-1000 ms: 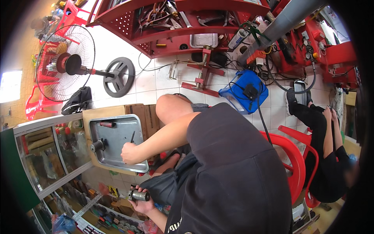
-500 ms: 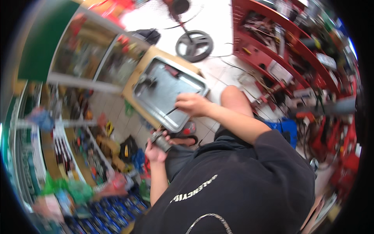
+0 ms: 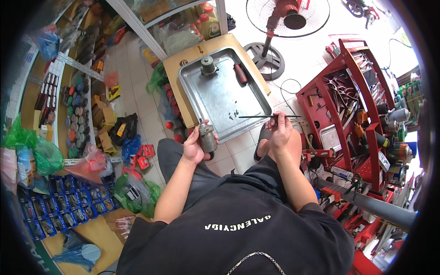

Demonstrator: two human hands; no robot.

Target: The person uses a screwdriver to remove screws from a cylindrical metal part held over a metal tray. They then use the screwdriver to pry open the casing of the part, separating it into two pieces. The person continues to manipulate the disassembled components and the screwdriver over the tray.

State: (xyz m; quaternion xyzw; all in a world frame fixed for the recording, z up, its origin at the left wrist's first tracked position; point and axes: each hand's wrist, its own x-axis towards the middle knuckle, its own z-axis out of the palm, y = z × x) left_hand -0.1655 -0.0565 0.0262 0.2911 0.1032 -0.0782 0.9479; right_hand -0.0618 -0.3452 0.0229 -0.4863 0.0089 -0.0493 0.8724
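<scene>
My left hand (image 3: 194, 147) is closed around a grey cylindrical metal motor part (image 3: 209, 141), held upright in front of the tray's near left corner. My right hand (image 3: 279, 132) pinches a long thin black rod (image 3: 250, 117), which lies horizontally across the tray's near right part. The steel tray (image 3: 215, 97) rests on cardboard (image 3: 173, 87). In it stand a metal cylindrical housing (image 3: 207, 65) at the back left and, to its right, a dark red handled tool (image 3: 240, 73). Several small dark pieces (image 3: 233, 113) lie near the front right of the tray.
Shelves of packaged goods (image 3: 73, 101) and bagged items (image 3: 48, 156) line the left. A glass cabinet (image 3: 178, 30) stands behind the tray. A floor fan (image 3: 270, 59) is beyond it. A red tool cart (image 3: 321, 119) and a grey post (image 3: 385, 206) are at the right.
The view has swung round, bringing the tray to the upper middle. My right hand has moved from over the tray to its right edge, turning the rod horizontal. The motor part stays in my left hand.
</scene>
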